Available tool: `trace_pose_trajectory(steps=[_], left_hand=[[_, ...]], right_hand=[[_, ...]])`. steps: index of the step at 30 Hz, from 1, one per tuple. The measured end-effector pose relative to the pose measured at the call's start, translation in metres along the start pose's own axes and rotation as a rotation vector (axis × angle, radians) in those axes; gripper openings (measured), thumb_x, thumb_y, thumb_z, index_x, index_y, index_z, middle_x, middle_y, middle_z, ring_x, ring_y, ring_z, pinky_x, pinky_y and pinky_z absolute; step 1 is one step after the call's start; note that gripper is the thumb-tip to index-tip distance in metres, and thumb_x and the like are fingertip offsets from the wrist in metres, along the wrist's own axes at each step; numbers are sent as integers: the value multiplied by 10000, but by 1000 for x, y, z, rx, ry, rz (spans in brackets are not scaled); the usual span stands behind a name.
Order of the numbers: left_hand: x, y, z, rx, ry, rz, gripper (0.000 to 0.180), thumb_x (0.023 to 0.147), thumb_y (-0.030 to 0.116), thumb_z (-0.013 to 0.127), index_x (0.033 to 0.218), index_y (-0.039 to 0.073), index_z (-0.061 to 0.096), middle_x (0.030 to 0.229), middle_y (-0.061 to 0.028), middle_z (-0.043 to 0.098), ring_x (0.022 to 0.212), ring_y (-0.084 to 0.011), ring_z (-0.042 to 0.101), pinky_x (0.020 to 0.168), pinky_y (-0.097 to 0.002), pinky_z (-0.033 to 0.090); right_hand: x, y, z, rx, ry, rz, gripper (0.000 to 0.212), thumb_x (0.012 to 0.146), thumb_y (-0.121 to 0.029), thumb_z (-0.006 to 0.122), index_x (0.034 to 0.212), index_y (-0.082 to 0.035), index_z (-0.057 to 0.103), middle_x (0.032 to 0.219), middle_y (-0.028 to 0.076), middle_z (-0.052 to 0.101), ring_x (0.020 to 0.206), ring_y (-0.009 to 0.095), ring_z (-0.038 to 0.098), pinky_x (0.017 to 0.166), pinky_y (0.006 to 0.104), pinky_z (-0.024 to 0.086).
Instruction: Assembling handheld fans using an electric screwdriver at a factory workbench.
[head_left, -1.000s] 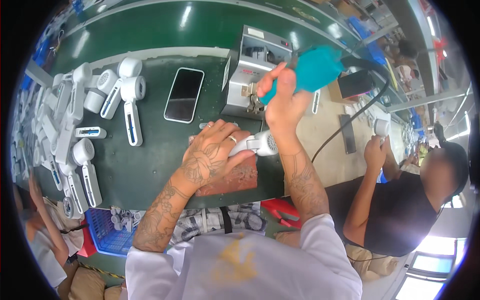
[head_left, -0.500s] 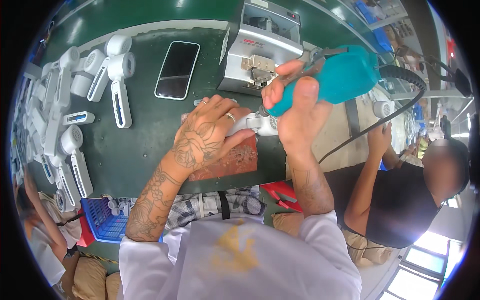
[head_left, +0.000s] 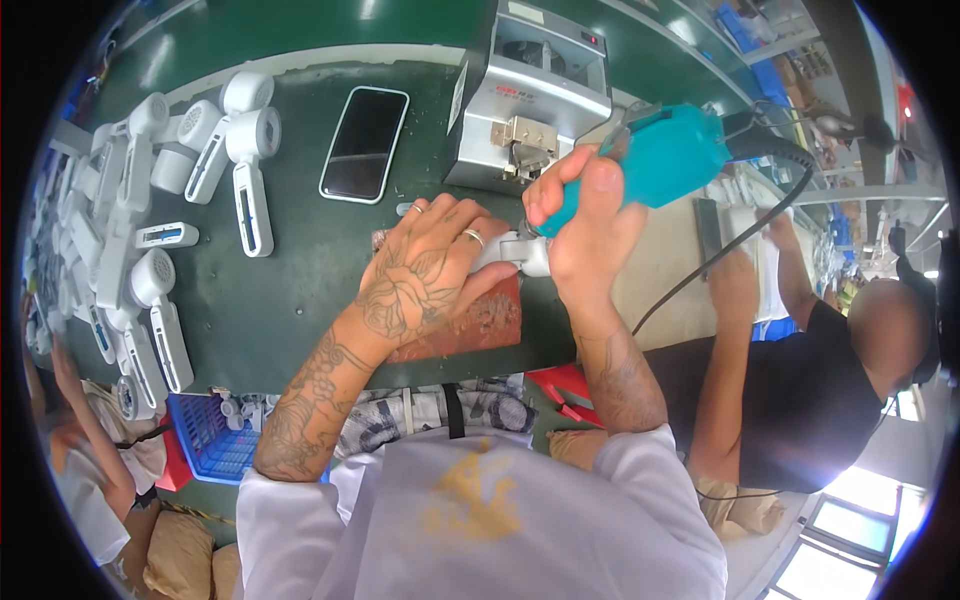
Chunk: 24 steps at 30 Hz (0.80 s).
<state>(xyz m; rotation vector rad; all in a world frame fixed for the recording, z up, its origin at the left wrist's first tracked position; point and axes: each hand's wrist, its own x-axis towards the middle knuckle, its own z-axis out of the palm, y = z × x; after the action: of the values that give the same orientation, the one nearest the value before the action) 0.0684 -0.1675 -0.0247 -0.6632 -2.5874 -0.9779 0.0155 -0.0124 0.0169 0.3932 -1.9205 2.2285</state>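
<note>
My left hand is closed over a white handheld fan, pressing it down on a reddish-brown pad. The fan's hinge and part of its head stick out to the right of my fingers; the handle is mostly covered. My right hand grips a teal electric screwdriver, which tilts with its tip down at the fan's hinge. Whether the tip sits in a screw is too small to tell. Right behind my hands stands a grey metal machine with a small metal bracket on its front.
Many white fans lie heaped at the left of the green table. A smartphone lies behind my left hand. The screwdriver's black cord runs off to the right. A blue basket is below the table edge. A co-worker sits at the right.
The screwdriver's back end has swung a little left, its tip still by the fan's hinge. My left hand stays on the fan. The co-worker's hands at the right have moved apart around something white.
</note>
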Motion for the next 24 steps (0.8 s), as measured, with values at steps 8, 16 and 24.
trace_pose_trajectory(steps=[8, 16, 24], left_hand=[[-6, 0, -2, -49, -14, -5, 288, 925, 276, 657, 1108, 56, 690, 1037, -104, 608, 1013, -313, 593, 961, -481, 481], [-2, 1, -2, -36, -17, 13, 294, 901, 190, 648, 1182, 123, 704, 1104, -98, 637, 1036, -352, 609, 975, -499, 475], [0, -1, -2, -21, -23, 24, 286, 917, 264, 678, 1123, 65, 679, 1042, -88, 607, 1022, -301, 580, 921, -474, 482]], right_hand=[[41, -12, 8, -54, 14, -225, 493, 1023, -459, 596, 1026, 33, 551, 689, 79, 534, 595, 200, 531, 580, 355, 479], [49, 4, 8, -81, 37, -200, 410, 1046, -376, 580, 929, 16, 546, 690, 84, 537, 591, 200, 544, 569, 342, 479], [-4, -32, -6, -30, 26, -29, 564, 1017, -507, 567, 1043, 57, 577, 660, 84, 514, 572, 201, 510, 559, 345, 452]])
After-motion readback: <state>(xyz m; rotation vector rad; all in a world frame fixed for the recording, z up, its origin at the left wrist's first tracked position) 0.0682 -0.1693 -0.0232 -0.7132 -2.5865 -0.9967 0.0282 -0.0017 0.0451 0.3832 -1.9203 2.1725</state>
